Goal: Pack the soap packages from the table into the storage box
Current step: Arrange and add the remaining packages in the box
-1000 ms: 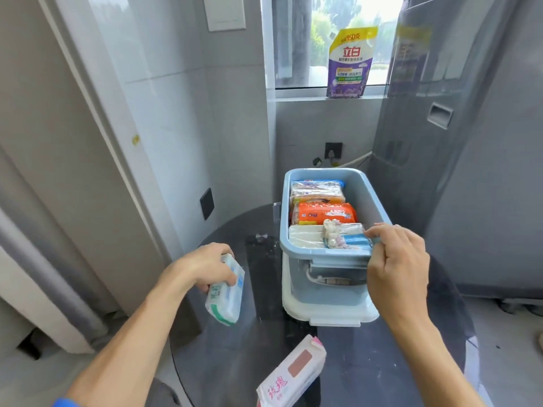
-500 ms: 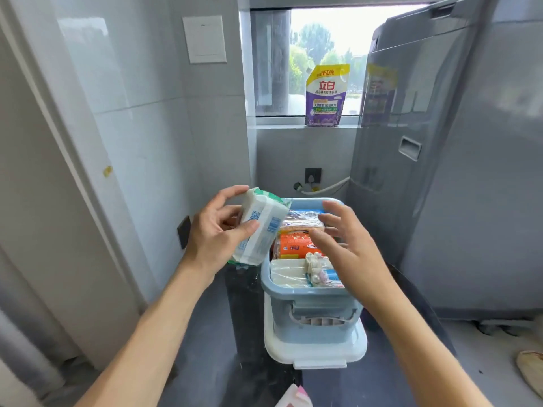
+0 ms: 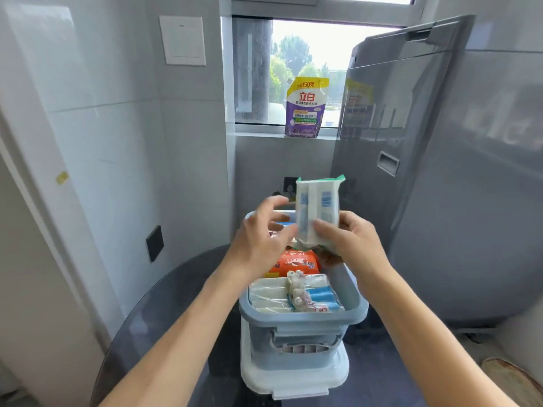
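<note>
Soap package (image 3: 317,211) stood upright above the far end of the storage box (image 3: 302,318), pinched by right hand (image 3: 349,245); left hand (image 3: 261,239) touched it, half open.

A white soap package (image 3: 317,211) is held upright above the blue storage box (image 3: 302,318). The right hand (image 3: 352,245) grips its lower end at 4 o'clock; the left hand (image 3: 261,239) touches it at 8 o'clock, fingers spread. The box holds an orange package (image 3: 296,262) and clear-wrapped packs (image 3: 293,295). The box sits on a white lid (image 3: 293,377) on the dark round table (image 3: 164,312).
</note>
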`<control>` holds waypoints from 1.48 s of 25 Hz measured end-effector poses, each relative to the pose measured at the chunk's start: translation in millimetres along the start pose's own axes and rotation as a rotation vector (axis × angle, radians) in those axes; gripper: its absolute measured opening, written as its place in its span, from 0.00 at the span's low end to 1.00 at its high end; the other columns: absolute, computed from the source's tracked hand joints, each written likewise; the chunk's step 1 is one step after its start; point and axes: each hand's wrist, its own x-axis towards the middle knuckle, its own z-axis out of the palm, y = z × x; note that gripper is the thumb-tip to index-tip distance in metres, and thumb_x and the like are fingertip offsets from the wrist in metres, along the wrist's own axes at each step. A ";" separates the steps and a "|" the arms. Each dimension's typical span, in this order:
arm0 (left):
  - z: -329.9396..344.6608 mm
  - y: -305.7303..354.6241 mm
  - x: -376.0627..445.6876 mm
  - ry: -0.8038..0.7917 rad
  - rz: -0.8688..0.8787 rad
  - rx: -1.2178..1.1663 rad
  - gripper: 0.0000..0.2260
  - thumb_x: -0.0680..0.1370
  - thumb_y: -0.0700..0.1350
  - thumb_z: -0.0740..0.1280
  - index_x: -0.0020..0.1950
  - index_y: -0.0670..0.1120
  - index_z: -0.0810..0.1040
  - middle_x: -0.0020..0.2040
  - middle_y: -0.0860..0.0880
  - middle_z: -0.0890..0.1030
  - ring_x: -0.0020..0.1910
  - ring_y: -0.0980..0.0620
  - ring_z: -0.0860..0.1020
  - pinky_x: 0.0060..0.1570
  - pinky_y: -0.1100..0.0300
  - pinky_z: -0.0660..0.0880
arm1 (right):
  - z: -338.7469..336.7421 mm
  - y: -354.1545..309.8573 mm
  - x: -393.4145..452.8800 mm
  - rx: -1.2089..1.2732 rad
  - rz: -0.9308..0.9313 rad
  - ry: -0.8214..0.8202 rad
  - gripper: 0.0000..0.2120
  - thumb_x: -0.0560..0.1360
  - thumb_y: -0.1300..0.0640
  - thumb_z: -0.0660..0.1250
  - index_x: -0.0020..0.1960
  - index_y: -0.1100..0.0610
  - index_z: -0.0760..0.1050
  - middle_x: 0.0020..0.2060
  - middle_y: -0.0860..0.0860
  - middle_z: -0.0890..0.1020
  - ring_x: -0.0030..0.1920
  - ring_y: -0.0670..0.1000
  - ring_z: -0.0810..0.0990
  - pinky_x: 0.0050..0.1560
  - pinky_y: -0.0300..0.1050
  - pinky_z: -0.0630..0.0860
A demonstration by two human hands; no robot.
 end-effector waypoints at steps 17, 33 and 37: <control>4.0 -32.0 -10.7 -0.500 -0.088 0.714 0.37 0.70 0.72 0.64 0.76 0.62 0.61 0.78 0.56 0.60 0.76 0.51 0.58 0.70 0.43 0.65 | 40.6 36.6 53.0 -1.473 -0.240 0.085 0.17 0.81 0.53 0.54 0.70 0.50 0.63 0.53 0.57 0.81 0.49 0.58 0.76 0.40 0.50 0.64; 4.1 -38.4 -2.6 -0.538 -0.128 0.658 0.39 0.68 0.70 0.70 0.76 0.64 0.59 0.78 0.57 0.60 0.75 0.51 0.59 0.70 0.43 0.65 | -11.1 37.7 52.0 -1.090 -0.020 -0.309 0.05 0.71 0.45 0.74 0.44 0.44 0.85 0.56 0.42 0.83 0.48 0.47 0.80 0.41 0.44 0.77; 2.8 -38.1 -2.9 -0.520 -0.113 0.641 0.38 0.69 0.67 0.71 0.76 0.63 0.60 0.77 0.58 0.60 0.75 0.52 0.59 0.70 0.44 0.64 | -17.8 36.2 33.1 -0.984 -0.075 -0.330 0.10 0.77 0.49 0.67 0.52 0.48 0.86 0.69 0.42 0.75 0.62 0.51 0.75 0.60 0.54 0.75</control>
